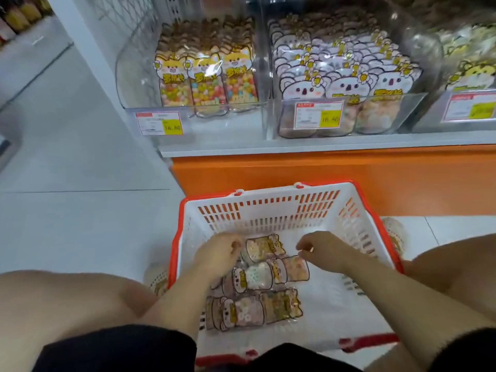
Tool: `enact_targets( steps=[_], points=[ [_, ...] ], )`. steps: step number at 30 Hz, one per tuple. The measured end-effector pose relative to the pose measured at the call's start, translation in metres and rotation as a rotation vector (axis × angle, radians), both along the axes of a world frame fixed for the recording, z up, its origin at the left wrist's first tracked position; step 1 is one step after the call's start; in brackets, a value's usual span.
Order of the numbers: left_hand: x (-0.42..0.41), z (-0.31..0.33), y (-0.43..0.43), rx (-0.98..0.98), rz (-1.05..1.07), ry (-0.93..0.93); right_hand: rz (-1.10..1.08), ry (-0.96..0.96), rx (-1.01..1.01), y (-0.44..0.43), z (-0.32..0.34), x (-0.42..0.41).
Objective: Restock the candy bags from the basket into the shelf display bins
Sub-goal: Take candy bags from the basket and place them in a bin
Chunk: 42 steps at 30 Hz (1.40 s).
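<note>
A white basket with a red rim [268, 208] stands on the floor between my knees. Several candy bags lie flat inside it, among them a cat-print bag [264, 248] on top and a koala-print bag [252, 277] below it. My left hand [217, 255] reaches into the basket, and its curled fingers pinch the left end of the top cat-print bag. My right hand [320, 251] hovers just above the bags with its fingers loosely curled, holding nothing. On the shelf above, the left clear bin [128, 84] holds cat-print bags, and the middle bin [271, 116] holds koala-print bags.
A third clear bin [429, 114] with yellow-print bags sits at the right. Price tags [159, 123] hang on the bin fronts. The orange shelf base [349, 178] rises right behind the basket. Pale tiled floor [80, 157] spreads out to the left.
</note>
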<state>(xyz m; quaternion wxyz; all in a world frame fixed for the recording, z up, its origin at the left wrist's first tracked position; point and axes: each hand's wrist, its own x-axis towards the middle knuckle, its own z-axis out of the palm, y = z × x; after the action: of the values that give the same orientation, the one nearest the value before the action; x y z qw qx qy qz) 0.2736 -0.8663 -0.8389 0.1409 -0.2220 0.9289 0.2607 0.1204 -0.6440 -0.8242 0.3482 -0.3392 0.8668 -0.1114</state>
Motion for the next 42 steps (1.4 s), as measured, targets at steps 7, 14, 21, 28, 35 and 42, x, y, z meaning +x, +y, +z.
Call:
enact_targets(
  steps=[7,14,21,28,35,42],
  points=[
    [0.008,-0.067,0.014,0.18,-0.084,-0.392,-0.066,-0.23,0.17,-0.02,-0.082,0.013],
    [0.005,-0.102,0.025,0.245,-0.07,-0.511,-0.242,-0.419,0.24,-0.04,-0.126,0.027],
    [-0.001,-0.116,0.017,0.365,0.068,-0.413,-0.298,-0.456,0.203,-0.058,-0.144,0.048],
    [-0.011,-0.101,0.012,0.524,0.419,-0.173,-0.563,-0.687,-0.036,-0.056,-0.121,0.03],
    [-0.036,-0.027,0.017,0.849,0.916,0.091,-0.857,-0.848,-0.44,-0.05,-0.033,0.002],
    [-0.057,0.065,0.046,1.442,0.983,0.359,-0.704,-0.833,-0.673,-0.027,0.062,0.009]
  ],
)
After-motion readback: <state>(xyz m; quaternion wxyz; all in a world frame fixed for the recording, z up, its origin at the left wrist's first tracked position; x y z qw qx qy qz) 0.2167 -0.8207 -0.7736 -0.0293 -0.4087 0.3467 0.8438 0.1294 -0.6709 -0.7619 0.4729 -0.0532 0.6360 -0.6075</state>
